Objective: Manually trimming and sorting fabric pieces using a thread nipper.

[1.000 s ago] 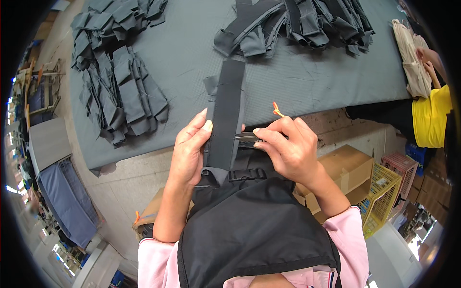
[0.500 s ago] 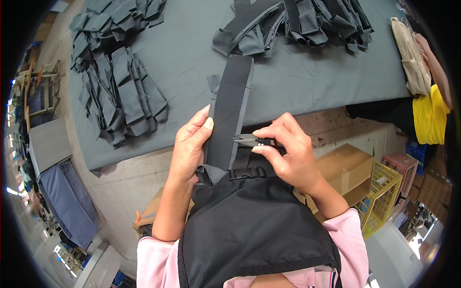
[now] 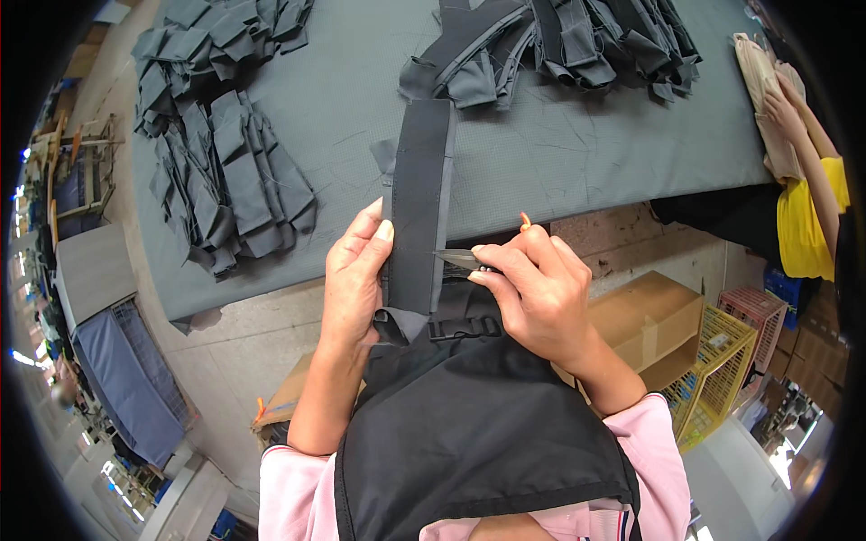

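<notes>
Strip (image 3: pixel 420 207) in left hand (image 3: pixel 357 270); snips (image 3: pixel 458 259) (apparently) in right hand (image 3: pixel 543 284).

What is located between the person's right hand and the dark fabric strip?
In the head view, the pointed metal end of a small tool lies between the right hand and the dark fabric strip.

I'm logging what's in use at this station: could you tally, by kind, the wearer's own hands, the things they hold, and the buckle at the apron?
Own hands: 2 (left hand, right hand)
Dark fabric strip, in the left: 1
Metal-bladed hand tool, in the right: 1
Black buckle: 1
Total: 5
</notes>
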Demonstrator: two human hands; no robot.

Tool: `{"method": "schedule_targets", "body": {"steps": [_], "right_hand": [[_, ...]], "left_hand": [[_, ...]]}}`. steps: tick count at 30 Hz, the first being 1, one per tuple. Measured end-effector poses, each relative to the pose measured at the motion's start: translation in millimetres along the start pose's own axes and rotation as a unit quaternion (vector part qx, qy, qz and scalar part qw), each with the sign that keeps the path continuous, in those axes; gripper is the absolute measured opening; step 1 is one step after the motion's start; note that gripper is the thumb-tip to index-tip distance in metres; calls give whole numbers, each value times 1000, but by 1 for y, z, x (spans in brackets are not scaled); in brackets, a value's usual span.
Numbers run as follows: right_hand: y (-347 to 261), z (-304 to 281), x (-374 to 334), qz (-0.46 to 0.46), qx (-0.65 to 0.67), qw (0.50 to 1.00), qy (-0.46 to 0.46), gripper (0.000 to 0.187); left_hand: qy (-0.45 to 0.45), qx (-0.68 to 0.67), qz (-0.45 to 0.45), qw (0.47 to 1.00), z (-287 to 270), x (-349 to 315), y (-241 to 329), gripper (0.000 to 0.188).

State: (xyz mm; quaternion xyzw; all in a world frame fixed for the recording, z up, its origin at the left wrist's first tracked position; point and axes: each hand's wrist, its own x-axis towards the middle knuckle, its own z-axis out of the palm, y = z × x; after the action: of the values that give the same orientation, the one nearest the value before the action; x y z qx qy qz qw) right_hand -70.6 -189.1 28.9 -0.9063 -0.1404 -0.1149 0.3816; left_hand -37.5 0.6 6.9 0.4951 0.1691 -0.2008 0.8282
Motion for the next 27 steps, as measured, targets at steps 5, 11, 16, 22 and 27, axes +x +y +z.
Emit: {"method": "schedule_targets", "body": {"steps": [5,11,16,22,27], "right_hand": [[0,0,5,43,130,990,-9,23],[-3,30,12,214,391,893,-56,16],[-14,42,9,151,259,954,21,21],[-12,47,-1,32,165,983,75,27],[-10,48,2,-35,142,986,82,30]], "left_hand": [[-48,-50,-55,996,-4,-1,2,32],[-53,-358,-219,906,-7,-3,-22,28],[9,-215,-298,930,7,-9,-17,36],[-118,-398,-293,861,-7,1,-37,41],[-91,-418,-351,833,-22,-2,-63,42]]}}
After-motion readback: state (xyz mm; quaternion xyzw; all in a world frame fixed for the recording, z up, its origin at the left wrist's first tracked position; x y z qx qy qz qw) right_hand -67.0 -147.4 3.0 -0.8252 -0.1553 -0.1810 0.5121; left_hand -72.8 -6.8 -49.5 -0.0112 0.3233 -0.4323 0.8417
